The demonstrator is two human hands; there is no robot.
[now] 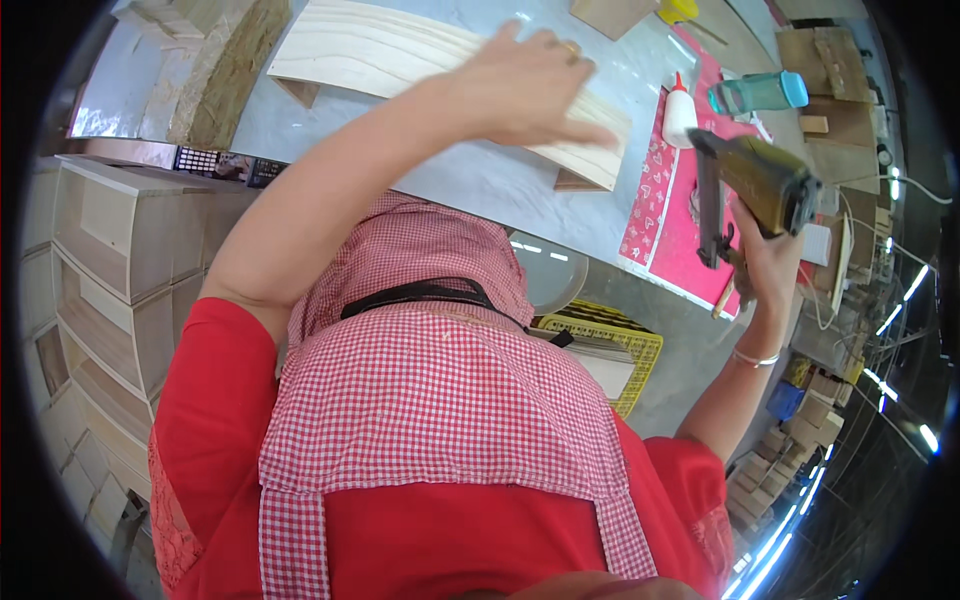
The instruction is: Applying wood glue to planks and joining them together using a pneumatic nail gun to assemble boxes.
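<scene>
Your left hand point(530, 88), fingers spread, is over the board point(375, 50) at upper centre; blur hides any contact. Your right hand point(772, 268) wraps the nail gun point(757, 185), upper right. You seem to be positioning for nailing; next, steady the board, fingers clear of the nose.

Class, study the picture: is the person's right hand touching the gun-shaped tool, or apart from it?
Touching. The head view shows the right hand closed around the grip of the gun-shaped tool, with no gap between them.
</scene>
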